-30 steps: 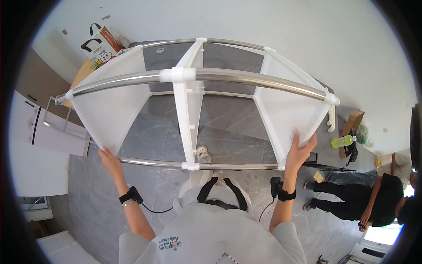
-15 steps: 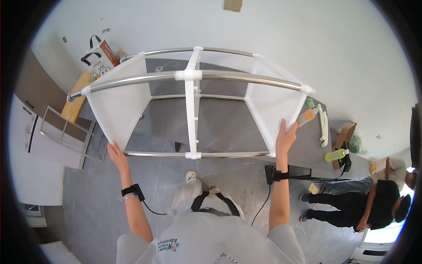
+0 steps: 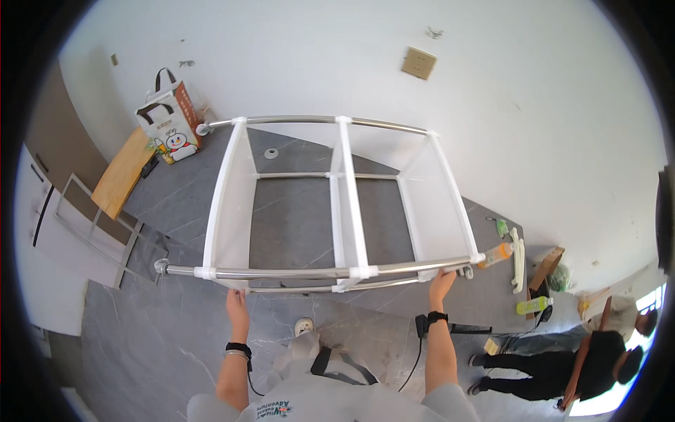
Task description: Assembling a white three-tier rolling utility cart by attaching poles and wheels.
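Observation:
A shelf rack (image 3: 355, 211) of shiny metal tubes and white panels is in front of me, over a grey table (image 3: 478, 299). White joints link its tubes, and a long metal tube (image 3: 295, 273) runs along its near side. My left hand (image 3: 238, 313) is closed on the near edge at the left panel (image 3: 235, 204), its fingertips partly hidden beneath. On the right, my right hand (image 3: 441, 287) grips the near edge under the right panel (image 3: 439, 207); some of its fingers are out of sight.
A tote bag (image 3: 169, 133) and wooden board (image 3: 125, 172) are at left. An orange bottle (image 3: 496, 255), white plastic pieces (image 3: 518, 260), a cardboard box (image 3: 547, 267) and a green bottle (image 3: 534, 305) are at right. Two people (image 3: 590, 362) stand farther right.
The rack has tilted, its long near tube coming down toward me and its panels swinging round. Both hands have moved lower, the left one also rightward. The view has shifted up the wall.

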Available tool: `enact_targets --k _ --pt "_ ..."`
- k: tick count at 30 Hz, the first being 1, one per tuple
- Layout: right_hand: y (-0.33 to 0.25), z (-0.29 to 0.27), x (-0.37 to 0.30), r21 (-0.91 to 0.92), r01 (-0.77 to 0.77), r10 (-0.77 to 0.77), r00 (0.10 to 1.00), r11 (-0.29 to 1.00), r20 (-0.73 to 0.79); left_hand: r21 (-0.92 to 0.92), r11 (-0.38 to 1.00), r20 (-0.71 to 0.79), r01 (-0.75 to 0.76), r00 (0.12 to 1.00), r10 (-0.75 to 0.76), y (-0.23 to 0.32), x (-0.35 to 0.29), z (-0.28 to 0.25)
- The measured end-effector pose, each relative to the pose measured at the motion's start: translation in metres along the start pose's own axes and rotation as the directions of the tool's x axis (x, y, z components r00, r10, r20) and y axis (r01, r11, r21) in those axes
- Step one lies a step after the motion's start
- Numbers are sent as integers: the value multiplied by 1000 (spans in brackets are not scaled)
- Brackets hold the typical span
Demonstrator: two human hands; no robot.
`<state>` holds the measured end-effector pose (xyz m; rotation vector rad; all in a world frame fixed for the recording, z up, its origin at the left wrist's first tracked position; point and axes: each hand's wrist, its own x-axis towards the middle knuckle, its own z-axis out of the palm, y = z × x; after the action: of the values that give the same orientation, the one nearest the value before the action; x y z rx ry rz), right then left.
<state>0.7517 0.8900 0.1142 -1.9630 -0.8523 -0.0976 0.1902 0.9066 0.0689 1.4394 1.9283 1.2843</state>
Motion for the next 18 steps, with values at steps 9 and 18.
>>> enact_targets --k 9,18 --pt "-29 1 -28 -171 -67 45 990 983 -132 248 959 34 -138 990 134 -8 14 -62" --pt "-125 -5 -157 408 137 -230 955 902 188 577 715 -275 -395 730 625 109 49 -151"
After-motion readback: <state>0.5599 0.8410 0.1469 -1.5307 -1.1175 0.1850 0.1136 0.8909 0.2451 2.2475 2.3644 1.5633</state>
